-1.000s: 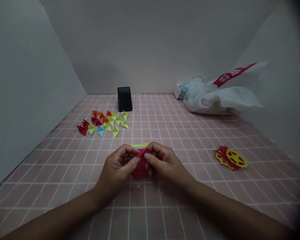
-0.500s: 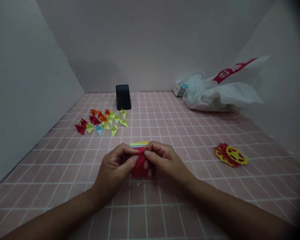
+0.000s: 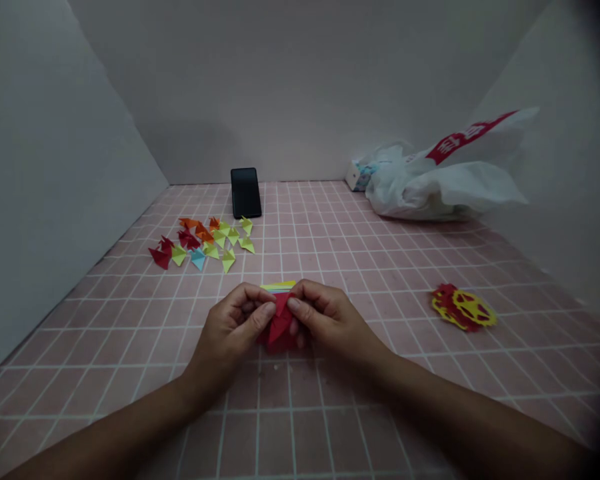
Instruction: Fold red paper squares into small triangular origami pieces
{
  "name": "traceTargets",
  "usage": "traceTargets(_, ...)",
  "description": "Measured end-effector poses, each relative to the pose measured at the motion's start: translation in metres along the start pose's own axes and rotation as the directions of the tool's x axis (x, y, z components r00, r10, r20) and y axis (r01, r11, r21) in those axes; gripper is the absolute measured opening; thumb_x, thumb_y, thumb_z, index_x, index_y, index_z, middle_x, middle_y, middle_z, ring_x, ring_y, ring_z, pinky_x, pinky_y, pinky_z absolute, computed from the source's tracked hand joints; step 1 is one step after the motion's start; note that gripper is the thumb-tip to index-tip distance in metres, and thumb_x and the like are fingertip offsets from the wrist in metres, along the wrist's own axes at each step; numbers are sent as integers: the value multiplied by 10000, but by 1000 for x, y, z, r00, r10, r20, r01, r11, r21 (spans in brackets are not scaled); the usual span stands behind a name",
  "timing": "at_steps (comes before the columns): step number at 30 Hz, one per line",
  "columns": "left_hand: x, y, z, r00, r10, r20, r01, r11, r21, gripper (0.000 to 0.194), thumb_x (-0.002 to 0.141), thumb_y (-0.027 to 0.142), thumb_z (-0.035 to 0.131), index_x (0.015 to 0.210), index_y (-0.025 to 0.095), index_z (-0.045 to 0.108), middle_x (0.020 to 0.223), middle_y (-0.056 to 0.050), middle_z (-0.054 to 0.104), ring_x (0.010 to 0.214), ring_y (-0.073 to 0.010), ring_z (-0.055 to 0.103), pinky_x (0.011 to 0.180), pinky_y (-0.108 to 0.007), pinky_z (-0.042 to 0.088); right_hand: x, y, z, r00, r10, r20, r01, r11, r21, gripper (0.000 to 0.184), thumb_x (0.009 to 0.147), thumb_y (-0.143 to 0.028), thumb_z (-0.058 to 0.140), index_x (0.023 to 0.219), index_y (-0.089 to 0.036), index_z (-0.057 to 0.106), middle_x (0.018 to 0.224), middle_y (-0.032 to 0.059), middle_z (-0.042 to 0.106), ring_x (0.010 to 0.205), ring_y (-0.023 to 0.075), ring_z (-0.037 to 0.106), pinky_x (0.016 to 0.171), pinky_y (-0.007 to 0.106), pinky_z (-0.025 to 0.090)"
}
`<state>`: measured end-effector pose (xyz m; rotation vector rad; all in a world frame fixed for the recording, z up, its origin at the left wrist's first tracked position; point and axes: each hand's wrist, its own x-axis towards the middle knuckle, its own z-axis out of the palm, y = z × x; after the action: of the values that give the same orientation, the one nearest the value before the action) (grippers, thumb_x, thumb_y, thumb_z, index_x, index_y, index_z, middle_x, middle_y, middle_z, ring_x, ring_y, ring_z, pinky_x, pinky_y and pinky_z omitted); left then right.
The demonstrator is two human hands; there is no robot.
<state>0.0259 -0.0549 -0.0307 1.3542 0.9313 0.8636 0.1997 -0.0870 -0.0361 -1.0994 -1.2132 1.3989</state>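
Observation:
My left hand (image 3: pixel 227 333) and my right hand (image 3: pixel 330 320) meet over the pink tiled table (image 3: pixel 300 413), both pinching a small piece of red paper (image 3: pixel 280 327) between thumbs and fingers. The paper is partly folded and held just above the table. Behind my fingers lies a small stack of coloured paper sheets (image 3: pixel 279 287), of which only the yellow top and a striped edge show.
Several folded paper triangles (image 3: pixel 200 241) in red, orange, yellow-green and blue lie at the left rear. A black phone (image 3: pixel 245 192) leans against the back wall. A white plastic bag (image 3: pixel 440 183) sits at the right rear. Red and yellow paper cut-outs (image 3: pixel 463 308) lie at the right.
My hands have shifted slightly and worked the red paper, which now looks more tightly folded. The view has tilted a little. Nothing else moved.

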Motion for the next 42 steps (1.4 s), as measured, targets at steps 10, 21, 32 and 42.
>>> traceTargets(10, 3, 1, 3, 997, -68, -38, 69, 997, 20, 194, 760, 327, 723, 763, 162, 622, 704, 16, 626, 638, -105, 557, 586, -207, 465, 1, 2, 1, 997, -51, -57, 54, 997, 49, 113, 873, -287, 631, 878, -201, 559, 696, -44, 562, 563, 87, 516, 526, 211, 416)
traceTargets(21, 4, 0, 3, 995, -90, -33, 89, 996, -5, 212, 753, 330, 738, 790, 154, 625, 713, 12, 624, 641, -102, 551, 581, -202, 469, 1, 1, 2, 995, -62, -80, 65, 997, 30, 77, 823, -211, 663, 846, -190, 592, 755, -28, 571, 627, 87, 525, 558, 210, 426)
traceTargets(32, 2, -4, 1, 988, -116, 100, 131, 980, -151, 229, 886, 359, 668, 800, 149, 635, 685, 21, 650, 604, -78, 583, 596, -183, 485, 2, 0, 0, 998, 27, -53, -23, 997, 78, 145, 816, -275, 671, 777, -184, 565, 667, -39, 567, 550, 78, 508, 518, 208, 416)
traceTargets(42, 3, -3, 2, 970, -177, 166, 212, 952, -221, 196, 855, 336, 716, 822, 150, 664, 702, 11, 687, 599, -90, 634, 606, -192, 525, 1, -2, 2, 997, -3, -79, 5, 1000, 22, 113, 813, -251, 644, 757, -189, 568, 650, -44, 556, 548, 83, 495, 519, 216, 411)
